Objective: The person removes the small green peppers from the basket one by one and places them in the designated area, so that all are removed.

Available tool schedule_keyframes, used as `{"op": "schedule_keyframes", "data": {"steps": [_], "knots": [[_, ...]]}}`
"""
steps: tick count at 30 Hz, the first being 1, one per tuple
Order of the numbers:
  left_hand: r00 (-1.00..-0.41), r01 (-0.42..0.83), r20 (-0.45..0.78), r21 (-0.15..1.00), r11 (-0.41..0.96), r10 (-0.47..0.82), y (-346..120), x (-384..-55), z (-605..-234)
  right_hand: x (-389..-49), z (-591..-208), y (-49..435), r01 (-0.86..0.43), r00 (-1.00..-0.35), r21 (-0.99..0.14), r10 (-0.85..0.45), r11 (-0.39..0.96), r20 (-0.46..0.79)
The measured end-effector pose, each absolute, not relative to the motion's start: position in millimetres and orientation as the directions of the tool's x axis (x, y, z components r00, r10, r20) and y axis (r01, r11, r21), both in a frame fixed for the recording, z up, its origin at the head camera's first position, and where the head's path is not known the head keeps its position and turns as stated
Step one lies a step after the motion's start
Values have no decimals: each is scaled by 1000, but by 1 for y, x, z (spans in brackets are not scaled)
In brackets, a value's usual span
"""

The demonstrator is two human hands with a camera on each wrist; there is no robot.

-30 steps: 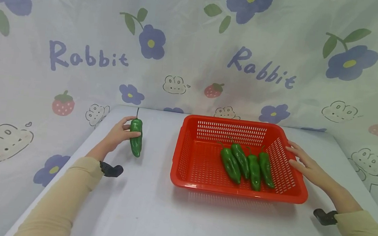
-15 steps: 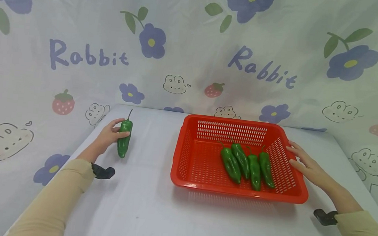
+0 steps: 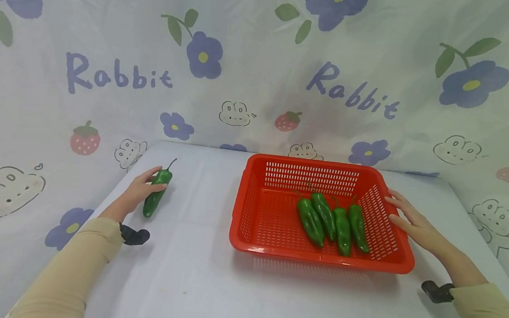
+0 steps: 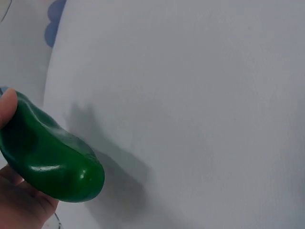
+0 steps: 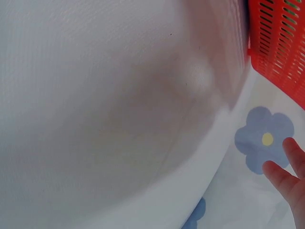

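At the left of the head view my left hand (image 3: 139,188) pinches a green chili pepper (image 3: 154,198) between thumb and fingers. The pepper tilts, its thin stem up to the right and its blunt tip down to the left. Close up in the left wrist view, the glossy pepper (image 4: 52,157) casts a shadow on the white cloth, and most of the hand is cut off. My right hand (image 3: 414,224) rests its extended fingers on the right rim of a red plastic basket (image 3: 318,258). Only two fingertips of that hand (image 5: 291,183) appear in the right wrist view.
Several green chili peppers (image 3: 310,222) lie side by side in the right half of the basket. White cloth covers the table (image 3: 189,284). Behind it hangs a curtain (image 3: 253,68) printed with flowers and rabbits.
My left hand has carried the chili pepper left and slightly nearer, and the pepper has turned so its tip points down-left. My right hand and the basket look unmoved.
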State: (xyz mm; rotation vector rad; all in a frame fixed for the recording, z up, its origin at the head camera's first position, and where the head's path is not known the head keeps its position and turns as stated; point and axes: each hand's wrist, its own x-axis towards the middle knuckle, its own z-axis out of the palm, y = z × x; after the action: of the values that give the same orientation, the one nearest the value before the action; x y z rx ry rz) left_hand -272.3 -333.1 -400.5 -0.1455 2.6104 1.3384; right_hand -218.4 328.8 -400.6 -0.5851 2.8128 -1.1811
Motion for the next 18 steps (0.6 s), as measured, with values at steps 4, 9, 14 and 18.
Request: {"op": "schedule_keyframes", "data": {"steps": [4,9,14,18], "knots": [[-967,-202,-253,758,620,-6,-337,-271,-405,-219,-401,329,-316,-932,-700,-347,641,102],[-955,-245,-296,726,643,-30,-343,-270,-411,-219,-402,329,-318,-932,-704,-347,635,108],[-950,-258,-310,711,655,-37,-345,-269,-414,-218,-401,329,-305,-935,-704,-341,642,94],[-957,-227,-289,700,677,-21,-346,-269,-415,-219,-402,328,-295,-938,-705,-336,645,85]]}}
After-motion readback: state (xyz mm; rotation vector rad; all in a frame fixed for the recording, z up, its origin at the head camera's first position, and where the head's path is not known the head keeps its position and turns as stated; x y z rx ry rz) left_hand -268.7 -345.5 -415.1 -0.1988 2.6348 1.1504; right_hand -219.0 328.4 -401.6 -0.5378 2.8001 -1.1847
